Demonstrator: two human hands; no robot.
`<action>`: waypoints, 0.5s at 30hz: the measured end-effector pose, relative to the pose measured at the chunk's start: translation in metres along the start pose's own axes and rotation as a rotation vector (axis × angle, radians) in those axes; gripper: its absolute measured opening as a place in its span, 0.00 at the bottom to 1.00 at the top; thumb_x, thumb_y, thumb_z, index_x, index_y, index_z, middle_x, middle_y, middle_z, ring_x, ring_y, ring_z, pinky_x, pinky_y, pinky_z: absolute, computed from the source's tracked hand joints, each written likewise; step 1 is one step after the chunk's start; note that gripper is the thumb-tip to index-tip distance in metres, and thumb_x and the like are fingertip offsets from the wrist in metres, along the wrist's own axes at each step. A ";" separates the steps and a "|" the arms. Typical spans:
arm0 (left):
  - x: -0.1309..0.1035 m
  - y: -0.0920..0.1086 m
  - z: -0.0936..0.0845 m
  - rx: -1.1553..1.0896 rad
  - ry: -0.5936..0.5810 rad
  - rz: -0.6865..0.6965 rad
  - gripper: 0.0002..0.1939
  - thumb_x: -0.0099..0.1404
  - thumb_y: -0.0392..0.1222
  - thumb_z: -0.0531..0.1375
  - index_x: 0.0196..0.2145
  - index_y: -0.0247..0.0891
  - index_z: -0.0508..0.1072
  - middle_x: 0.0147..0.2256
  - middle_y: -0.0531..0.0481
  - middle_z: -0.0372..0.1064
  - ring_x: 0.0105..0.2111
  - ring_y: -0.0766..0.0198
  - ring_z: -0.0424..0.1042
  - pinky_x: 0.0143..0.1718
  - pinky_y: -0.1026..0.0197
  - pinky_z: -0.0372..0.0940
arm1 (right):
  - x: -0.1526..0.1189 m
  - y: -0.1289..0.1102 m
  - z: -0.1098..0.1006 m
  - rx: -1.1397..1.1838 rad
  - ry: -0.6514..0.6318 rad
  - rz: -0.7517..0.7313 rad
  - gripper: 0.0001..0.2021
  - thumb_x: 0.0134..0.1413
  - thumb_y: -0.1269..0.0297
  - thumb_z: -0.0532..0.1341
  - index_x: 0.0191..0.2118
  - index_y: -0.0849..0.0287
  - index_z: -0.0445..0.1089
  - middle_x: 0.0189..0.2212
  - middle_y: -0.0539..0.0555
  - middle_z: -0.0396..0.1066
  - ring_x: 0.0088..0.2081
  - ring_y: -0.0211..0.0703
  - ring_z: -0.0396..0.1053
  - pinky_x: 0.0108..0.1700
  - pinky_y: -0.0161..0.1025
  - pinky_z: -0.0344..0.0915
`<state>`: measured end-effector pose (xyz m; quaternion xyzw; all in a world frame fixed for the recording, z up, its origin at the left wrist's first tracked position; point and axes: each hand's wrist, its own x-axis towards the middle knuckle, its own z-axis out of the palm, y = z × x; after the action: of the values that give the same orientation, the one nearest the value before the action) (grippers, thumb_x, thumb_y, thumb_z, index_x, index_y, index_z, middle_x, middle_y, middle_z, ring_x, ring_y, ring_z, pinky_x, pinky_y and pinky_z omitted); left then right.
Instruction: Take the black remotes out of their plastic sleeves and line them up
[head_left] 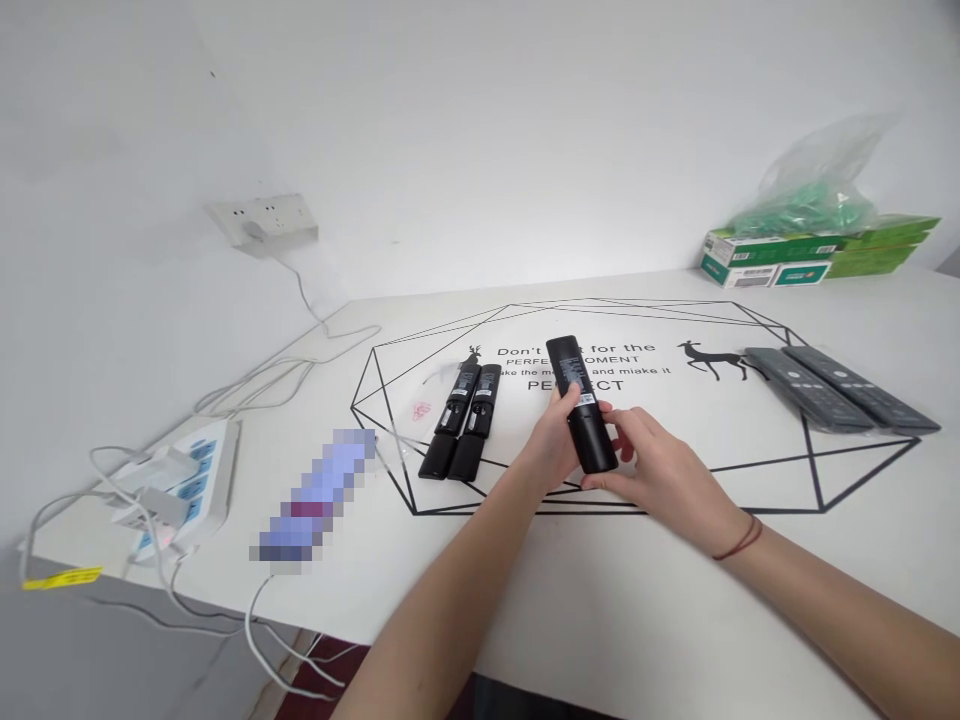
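A black remote control [581, 405] is held up over the middle of the table, its labelled back showing. My left hand [556, 435] is closed round its left side, the thumb on the back. At its lower right, my right hand [649, 465] has bent fingers and thumb against the edge near the bottom end. To the left, two black remotes [466, 410] lie side by side, their battery compartments uncovered and the covers at their lower ends. Two more remotes [840, 390] lie buttons up at the right, seemingly in clear plastic.
A power strip [214, 480] with plugs and white cables is at the left, beside a blurred-out phone-like object [315, 500]. Green and white boxes [776, 260] with a plastic bag [814, 195] on top stand at the back right. The white table [600, 610] carries printed lines.
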<state>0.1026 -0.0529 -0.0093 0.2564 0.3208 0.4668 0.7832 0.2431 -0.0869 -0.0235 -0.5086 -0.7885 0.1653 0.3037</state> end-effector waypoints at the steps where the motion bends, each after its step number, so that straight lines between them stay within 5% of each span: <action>1: 0.000 0.000 0.000 -0.001 -0.001 0.004 0.12 0.62 0.51 0.58 0.39 0.43 0.63 0.33 0.50 0.68 0.32 0.60 0.70 0.43 0.47 0.66 | 0.000 0.000 0.000 0.004 0.000 -0.002 0.30 0.47 0.50 0.65 0.54 0.54 0.59 0.35 0.52 0.67 0.33 0.48 0.72 0.27 0.40 0.67; 15: -0.001 -0.002 -0.001 0.018 -0.026 0.039 0.12 0.64 0.51 0.55 0.40 0.44 0.61 0.33 0.50 0.68 0.30 0.61 0.71 0.42 0.46 0.67 | -0.001 0.004 0.001 -0.007 0.012 -0.027 0.28 0.46 0.47 0.65 0.52 0.53 0.61 0.36 0.53 0.67 0.34 0.48 0.73 0.29 0.40 0.68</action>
<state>0.1024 -0.0540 -0.0116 0.2758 0.3096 0.4757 0.7757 0.2455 -0.0856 -0.0273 -0.4998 -0.7942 0.1552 0.3088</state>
